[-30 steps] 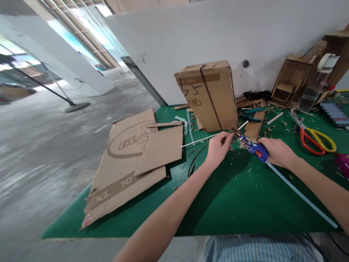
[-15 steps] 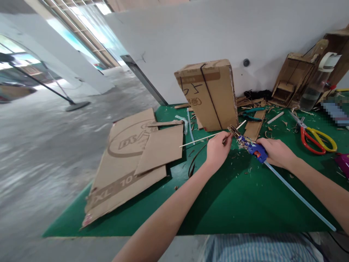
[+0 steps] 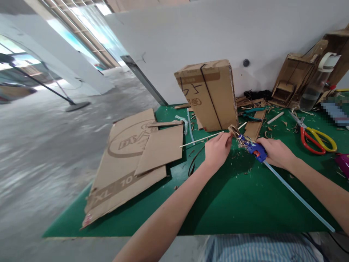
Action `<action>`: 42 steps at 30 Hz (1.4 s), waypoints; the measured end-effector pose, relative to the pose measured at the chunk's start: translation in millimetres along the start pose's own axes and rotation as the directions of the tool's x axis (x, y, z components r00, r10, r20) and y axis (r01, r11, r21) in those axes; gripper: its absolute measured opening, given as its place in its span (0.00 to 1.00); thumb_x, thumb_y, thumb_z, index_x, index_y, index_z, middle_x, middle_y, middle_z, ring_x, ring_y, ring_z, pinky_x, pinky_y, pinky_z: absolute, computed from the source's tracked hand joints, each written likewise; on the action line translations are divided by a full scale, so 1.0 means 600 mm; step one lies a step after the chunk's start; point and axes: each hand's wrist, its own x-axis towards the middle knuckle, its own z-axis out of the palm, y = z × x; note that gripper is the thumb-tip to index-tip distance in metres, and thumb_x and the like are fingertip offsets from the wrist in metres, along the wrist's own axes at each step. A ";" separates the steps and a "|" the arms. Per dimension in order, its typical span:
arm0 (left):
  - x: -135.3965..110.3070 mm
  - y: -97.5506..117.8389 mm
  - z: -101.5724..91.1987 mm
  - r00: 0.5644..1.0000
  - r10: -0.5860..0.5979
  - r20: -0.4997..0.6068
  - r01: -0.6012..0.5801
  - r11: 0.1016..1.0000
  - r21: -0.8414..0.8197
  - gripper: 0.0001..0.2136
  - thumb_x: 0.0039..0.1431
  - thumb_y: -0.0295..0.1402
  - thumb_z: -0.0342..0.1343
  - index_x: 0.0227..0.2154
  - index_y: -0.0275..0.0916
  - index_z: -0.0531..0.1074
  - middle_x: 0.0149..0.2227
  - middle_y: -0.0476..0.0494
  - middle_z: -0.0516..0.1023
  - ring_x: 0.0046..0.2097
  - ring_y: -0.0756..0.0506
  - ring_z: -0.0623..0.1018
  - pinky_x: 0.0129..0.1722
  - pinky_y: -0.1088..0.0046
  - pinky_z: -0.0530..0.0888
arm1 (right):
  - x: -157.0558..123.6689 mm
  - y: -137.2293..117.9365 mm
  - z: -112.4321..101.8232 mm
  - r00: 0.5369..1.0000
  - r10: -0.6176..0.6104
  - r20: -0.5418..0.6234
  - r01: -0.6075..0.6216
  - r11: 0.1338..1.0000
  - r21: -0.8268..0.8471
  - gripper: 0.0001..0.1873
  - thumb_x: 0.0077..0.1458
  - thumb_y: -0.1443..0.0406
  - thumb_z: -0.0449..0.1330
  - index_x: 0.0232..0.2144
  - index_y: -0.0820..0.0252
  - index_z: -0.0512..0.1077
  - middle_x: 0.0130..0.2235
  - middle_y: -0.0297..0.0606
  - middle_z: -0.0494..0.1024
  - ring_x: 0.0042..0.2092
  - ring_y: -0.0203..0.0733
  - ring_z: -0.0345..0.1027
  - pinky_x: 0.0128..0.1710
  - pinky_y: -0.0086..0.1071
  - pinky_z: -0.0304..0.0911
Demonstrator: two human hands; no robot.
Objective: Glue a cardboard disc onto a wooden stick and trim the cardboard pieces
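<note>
My right hand (image 3: 278,153) is wrapped round a blue glue gun (image 3: 257,151), whose nozzle points up and left. A long translucent glue stick (image 3: 298,195) juts from the gun's back end. My left hand (image 3: 217,148) is closed, pinching a small brown cardboard piece (image 3: 233,130) right at the nozzle; whether the two touch I cannot tell. Brown scraps and glue strands cover the gun's front. Behind my left hand lies a thin pale wooden stick (image 3: 200,139). Past both hands stands a cardboard box (image 3: 208,96) with a black line down its front.
Flat cardboard sheets (image 3: 125,160) overlap at the left of the green table (image 3: 234,211). Red and yellow scissors (image 3: 313,136), teal pliers (image 3: 253,114) and a clear bottle (image 3: 313,89) are at the right. Cardboard scraps litter the back, by the white wall (image 3: 218,32).
My left hand has shifted slightly left and turned, its fingers now drawn together on the cardboard piece. The right hand and glue gun have hardly moved.
</note>
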 end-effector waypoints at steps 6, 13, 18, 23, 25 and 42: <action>0.001 -0.009 -0.001 0.993 0.111 -0.032 -0.110 0.993 0.046 0.10 0.64 0.29 0.46 0.37 0.39 0.74 0.32 0.43 0.79 0.33 0.47 0.76 0.31 0.72 0.62 | 0.000 -0.003 -0.002 1.000 0.004 0.003 -0.004 1.000 0.010 0.15 0.58 0.61 0.51 0.46 0.62 0.64 0.39 0.48 0.79 0.37 0.49 0.74 0.31 0.37 0.64; 0.003 -0.013 -0.007 0.971 0.238 -0.026 -0.234 0.964 0.124 0.10 0.64 0.27 0.46 0.38 0.38 0.73 0.30 0.44 0.78 0.32 0.47 0.75 0.31 0.71 0.64 | -0.001 -0.003 -0.004 1.000 0.015 -0.013 -0.015 0.999 0.029 0.16 0.59 0.61 0.51 0.48 0.60 0.64 0.40 0.46 0.79 0.39 0.49 0.75 0.32 0.36 0.64; 0.005 -0.007 -0.005 0.992 0.115 -0.052 -0.112 0.992 0.057 0.09 0.64 0.30 0.47 0.38 0.39 0.73 0.33 0.44 0.80 0.32 0.47 0.77 0.30 0.72 0.65 | 0.001 -0.006 -0.006 0.999 0.019 -0.040 -0.016 0.998 0.060 0.16 0.60 0.60 0.52 0.49 0.57 0.65 0.43 0.44 0.79 0.40 0.46 0.74 0.34 0.34 0.65; 0.012 0.004 -0.006 0.970 -0.218 0.104 0.235 0.952 -0.195 0.10 0.64 0.35 0.48 0.37 0.38 0.73 0.31 0.44 0.80 0.30 0.47 0.77 0.28 0.74 0.66 | 0.002 -0.004 -0.002 0.999 -0.030 -0.042 0.031 0.999 0.033 0.16 0.61 0.58 0.52 0.49 0.59 0.66 0.42 0.45 0.79 0.41 0.46 0.74 0.34 0.34 0.65; 0.015 0.006 -0.006 0.945 -0.267 0.191 0.315 0.900 -0.300 0.10 0.64 0.36 0.48 0.35 0.38 0.72 0.28 0.46 0.78 0.27 0.47 0.76 0.28 0.74 0.67 | 0.001 -0.002 -0.001 0.998 -0.046 -0.046 0.046 0.999 0.005 0.17 0.62 0.57 0.52 0.49 0.60 0.67 0.41 0.45 0.79 0.41 0.45 0.73 0.34 0.34 0.64; 0.009 -0.003 0.000 0.980 -0.196 -0.022 0.180 0.938 -0.295 0.06 0.63 0.31 0.49 0.32 0.39 0.69 0.28 0.46 0.76 0.31 0.47 0.76 0.32 0.73 0.68 | 0.006 -0.039 -0.004 0.995 0.095 -0.030 -0.092 0.992 0.083 0.16 0.59 0.62 0.51 0.49 0.60 0.66 0.45 0.45 0.79 0.40 0.47 0.75 0.30 0.33 0.64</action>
